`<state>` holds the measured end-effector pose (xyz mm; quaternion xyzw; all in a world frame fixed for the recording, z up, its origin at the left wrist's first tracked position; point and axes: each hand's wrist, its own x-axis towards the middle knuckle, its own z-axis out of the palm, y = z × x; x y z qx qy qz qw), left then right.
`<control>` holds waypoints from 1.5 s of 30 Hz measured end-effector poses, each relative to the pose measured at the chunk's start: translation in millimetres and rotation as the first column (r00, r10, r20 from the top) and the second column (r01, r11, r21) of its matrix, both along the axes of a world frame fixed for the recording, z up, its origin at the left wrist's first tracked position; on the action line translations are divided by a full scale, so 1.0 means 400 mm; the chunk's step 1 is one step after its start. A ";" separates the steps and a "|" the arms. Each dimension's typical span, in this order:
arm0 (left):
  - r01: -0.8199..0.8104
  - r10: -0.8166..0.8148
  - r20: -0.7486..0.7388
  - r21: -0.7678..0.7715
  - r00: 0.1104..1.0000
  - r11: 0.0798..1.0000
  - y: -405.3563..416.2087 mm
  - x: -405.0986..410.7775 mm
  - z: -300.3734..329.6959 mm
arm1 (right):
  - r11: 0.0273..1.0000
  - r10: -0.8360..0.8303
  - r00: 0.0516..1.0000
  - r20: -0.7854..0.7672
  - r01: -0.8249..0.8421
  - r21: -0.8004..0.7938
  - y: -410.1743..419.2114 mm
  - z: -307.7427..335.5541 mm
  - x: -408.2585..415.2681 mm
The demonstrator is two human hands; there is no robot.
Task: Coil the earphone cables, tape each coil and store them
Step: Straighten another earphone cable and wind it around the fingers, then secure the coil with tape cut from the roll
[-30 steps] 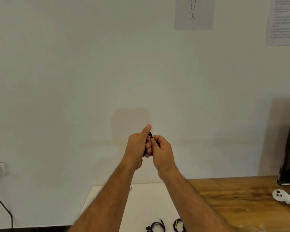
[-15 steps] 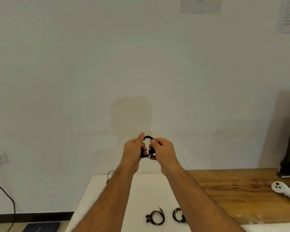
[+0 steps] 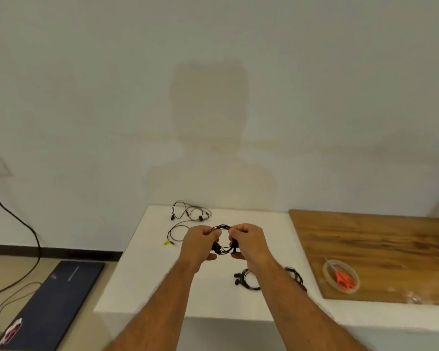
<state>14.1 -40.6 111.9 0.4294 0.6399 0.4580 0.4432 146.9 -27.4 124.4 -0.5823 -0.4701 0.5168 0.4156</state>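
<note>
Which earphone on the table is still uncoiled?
The loose earphone at the table's far edge, strung out with a yellow plug; the two near coils are wound.

The earphone coil (image 3: 222,239) is black, as are the two coiled sets (image 3: 249,279) lying on the white bench (image 3: 147,274) and the loose earphones (image 3: 188,214) near its far edge, one ending in a yellow tag (image 3: 166,243). A brown, grained wooden board (image 3: 378,244) carries a clear tape roll (image 3: 341,274) and orange-handled scissors (image 3: 344,279). The mat (image 3: 53,300) on the beige floor is dark navy.
</note>
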 end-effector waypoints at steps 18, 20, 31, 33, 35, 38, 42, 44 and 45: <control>-0.125 0.006 -0.635 -0.143 0.772 0.982 0.043 -0.098 -0.346 | 0.996 0.079 0.782 0.618 -0.087 -0.018 0.070 -0.386 -0.153; -0.125 0.003 -0.660 -0.139 0.751 0.982 0.044 -0.097 -0.353 | 0.993 0.097 0.707 0.700 -0.121 -0.015 0.071 -0.389 -0.158; -0.138 -0.002 -0.718 -0.137 0.696 0.981 0.034 -0.090 -0.347 | 0.969 0.147 0.480 0.865 -0.244 -0.029 0.088 -0.380 -0.117; -0.141 0.000 -0.716 -0.138 0.698 0.980 0.034 -0.089 -0.346 | 0.966 0.159 0.483 0.861 -0.255 -0.036 0.096 -0.371 -0.106; -0.145 -0.001 -0.708 -0.146 0.707 0.979 0.033 -0.090 -0.347 | 0.964 0.181 0.492 0.852 -0.260 -0.055 0.103 -0.368 -0.097; -0.150 0.005 -0.693 -0.149 0.721 0.977 0.036 -0.094 -0.350 | 0.961 0.211 0.512 0.833 -0.265 -0.080 0.110 -0.365 -0.092; -0.152 -0.003 -0.696 -0.161 0.718 0.975 0.039 -0.096 -0.354 | 0.952 0.245 0.516 0.821 -0.289 -0.102 0.108 -0.364 -0.093; -0.151 -0.009 -0.704 -0.165 0.710 0.975 0.040 -0.095 -0.358 | 0.950 0.251 0.509 0.823 -0.293 -0.109 0.107 -0.367 -0.093; -0.147 -0.019 -0.711 -0.171 0.703 0.974 0.041 -0.095 -0.359 | 0.950 0.249 0.504 0.827 -0.293 -0.108 0.106 -0.369 -0.093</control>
